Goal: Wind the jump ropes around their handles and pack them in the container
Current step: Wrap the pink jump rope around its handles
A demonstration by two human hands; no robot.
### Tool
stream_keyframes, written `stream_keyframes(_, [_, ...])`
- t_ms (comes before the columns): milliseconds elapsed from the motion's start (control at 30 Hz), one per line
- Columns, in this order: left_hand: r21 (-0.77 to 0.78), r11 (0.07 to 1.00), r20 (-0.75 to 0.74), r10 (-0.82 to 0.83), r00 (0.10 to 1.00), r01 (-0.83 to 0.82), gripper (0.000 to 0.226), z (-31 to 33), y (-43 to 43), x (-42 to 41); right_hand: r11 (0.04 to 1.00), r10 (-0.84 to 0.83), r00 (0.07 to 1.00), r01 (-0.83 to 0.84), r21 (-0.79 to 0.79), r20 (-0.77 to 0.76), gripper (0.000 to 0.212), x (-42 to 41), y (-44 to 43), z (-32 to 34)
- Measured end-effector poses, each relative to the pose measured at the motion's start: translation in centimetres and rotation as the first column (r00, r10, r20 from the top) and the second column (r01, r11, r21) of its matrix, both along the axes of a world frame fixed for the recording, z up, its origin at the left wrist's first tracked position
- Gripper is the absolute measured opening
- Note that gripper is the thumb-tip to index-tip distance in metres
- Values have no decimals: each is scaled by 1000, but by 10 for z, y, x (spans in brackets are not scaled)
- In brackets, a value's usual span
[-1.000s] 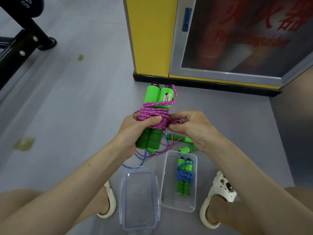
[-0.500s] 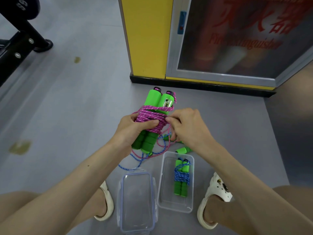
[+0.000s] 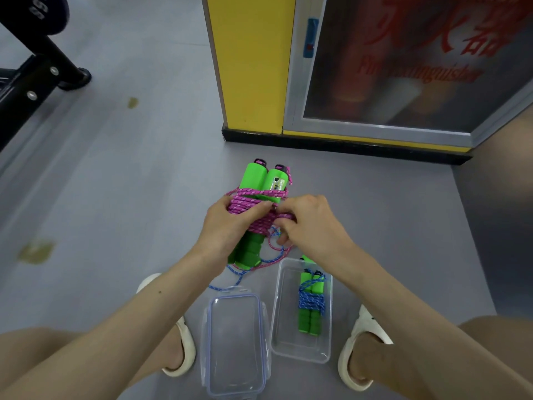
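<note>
My left hand (image 3: 230,226) grips two green handles (image 3: 261,181) held side by side, with pink rope (image 3: 253,203) coiled round their middle. My right hand (image 3: 308,223) pinches the pink rope at the right side of the coil. A loose strand of pink rope hangs below the hands. On the floor lies a clear container (image 3: 288,336) holding a bundle of green handles wound with blue rope (image 3: 311,303). More loose blue rope (image 3: 227,285) and part of a green handle (image 3: 305,258) lie on the floor under my hands.
The container's clear lid (image 3: 235,379) lies left of it, between my feet in white sandals (image 3: 360,359). A yellow pillar (image 3: 251,67) and a glass-fronted fire extinguisher cabinet (image 3: 403,67) stand ahead. A black weight rack (image 3: 31,76) is at the far left.
My right hand has moved in close to the coil and now pinches the rope beside my left thumb. The bundle sits slightly tilted to the left.
</note>
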State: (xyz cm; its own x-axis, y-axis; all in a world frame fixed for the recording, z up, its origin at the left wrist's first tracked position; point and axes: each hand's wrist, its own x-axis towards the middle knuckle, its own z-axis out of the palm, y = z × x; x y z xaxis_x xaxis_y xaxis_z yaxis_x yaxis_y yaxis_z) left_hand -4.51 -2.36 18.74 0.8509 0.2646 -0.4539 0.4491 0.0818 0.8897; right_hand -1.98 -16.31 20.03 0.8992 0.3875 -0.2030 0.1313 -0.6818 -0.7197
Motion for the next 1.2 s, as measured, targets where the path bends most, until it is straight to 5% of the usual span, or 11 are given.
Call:
stream_keyframes(167, [-181, 983, -110, -16, 994, -4, 30, 9, 6, 2, 933, -260, 929, 312, 180, -264, 13, 6, -13, -3])
stream_keyframes(300, [-286, 958, -150, -73, 986, 27, 33, 13, 8, 1, 633, -312, 647, 687, 356, -695, 14, 8, -17, -9])
stream_keyframes(400, [-350, 936, -164, -105, 981, 41, 29, 15, 6, 0, 357, -212, 454, 860, 364, -865, 19, 10, -19, -14])
stream_keyframes(533, [-331, 940, -139, -131, 982, 79, 21, 16, 2, -2, 276, -208, 408, 897, 346, -889, 24, 10, -17, -14])
stream_keyframes(733, [-265, 963, -135, -88, 987, 49, 31, 15, 1, -1, 342, -407, 500, 859, 380, -764, 17, 5, -16, -15])
stream_keyframes(833, [-259, 966, -154, -41, 987, 0, 34, 15, 7, 3, 476, -505, 601, 793, 381, -620, 17, -1, -15, -17])
stream_keyframes(967, [-173, 985, -73, -32, 997, 19, 30, 11, 7, 7, 680, -523, 789, 614, 399, -322, 14, -8, -16, -12])
stream_keyframes(1033, [-34, 998, -7, -61, 998, 61, 29, 6, 6, 7, 836, -459, 888, 426, 346, 15, 14, -9, -16, -11])
stream_keyframes(1100, [74, 993, 34, -96, 995, 93, 26, 2, 6, 6, 952, -287, 892, 226, 206, 350, 17, -11, -14, -12])
stream_keyframes(1200, [253, 953, 47, -182, 982, 164, 28, -2, 1, 4, 991, -137, 870, 124, 59, 473, 24, -14, -9, -14])
